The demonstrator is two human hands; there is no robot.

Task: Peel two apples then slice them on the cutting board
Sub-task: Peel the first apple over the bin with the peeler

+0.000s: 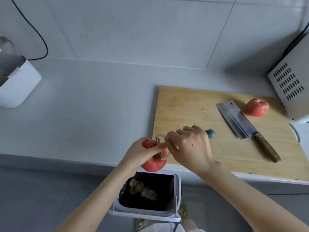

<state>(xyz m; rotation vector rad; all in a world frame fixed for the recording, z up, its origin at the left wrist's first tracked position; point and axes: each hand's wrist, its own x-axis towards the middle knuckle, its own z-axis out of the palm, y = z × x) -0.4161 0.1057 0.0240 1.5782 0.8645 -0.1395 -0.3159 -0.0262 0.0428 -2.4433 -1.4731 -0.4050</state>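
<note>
**A:** Apple one (154,163) sits in the left hand (138,154), grip curled round it, just off the worktop (92,106) edge above the bin (177,190).

**B:** And the right hand (189,148)?

**A:** Its grip is wrapped round the peeler (160,148), blade against that apple. On the cutting board (184,106) further right: cleaver (237,121) lying flat, then the second apple (257,107), red skin on.

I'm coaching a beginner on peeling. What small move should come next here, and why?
Probably the right hand should draw the peeler down the apple that the left hand holds. The blade lies on red skin, and the bin below would catch the strip.
</note>
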